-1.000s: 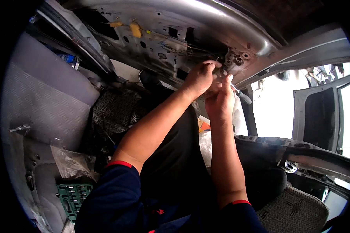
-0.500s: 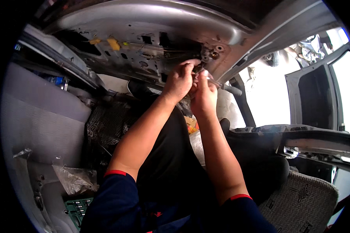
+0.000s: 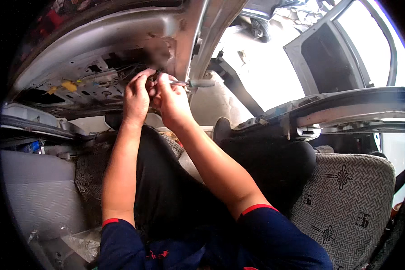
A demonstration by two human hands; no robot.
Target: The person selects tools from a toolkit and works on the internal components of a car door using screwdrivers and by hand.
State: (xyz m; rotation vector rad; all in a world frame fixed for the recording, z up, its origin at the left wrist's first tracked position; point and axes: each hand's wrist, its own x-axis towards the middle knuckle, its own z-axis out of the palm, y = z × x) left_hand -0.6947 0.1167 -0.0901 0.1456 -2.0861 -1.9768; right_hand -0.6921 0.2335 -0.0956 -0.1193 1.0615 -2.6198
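Observation:
My left hand (image 3: 135,101) and my right hand (image 3: 173,101) are together at the bare inner metal door panel (image 3: 87,67), with fingers curled closely around a small dark spot under a smudged, blurred area. My right hand grips a screwdriver (image 3: 200,83) at or near its metal shaft; the grey-green handle sticks out to the right past my fingers. Whatever my left fingertips pinch is hidden between the hands. Yellow pieces (image 3: 69,85) and thin cables show on the panel to the left of my hands.
My dark-trousered legs are bent beneath my arms. A grey seat (image 3: 42,189) is at the left, a patterned seat (image 3: 342,202) at the lower right. A door sill (image 3: 355,96) crosses the right side. Beyond the bright opening stands a detached-looking door frame (image 3: 324,58).
The view has swung round, so the door and both hands now appear further left and my forearms more upright. Both hands remain together at the same spot, the screwdriver handle now lying more level.

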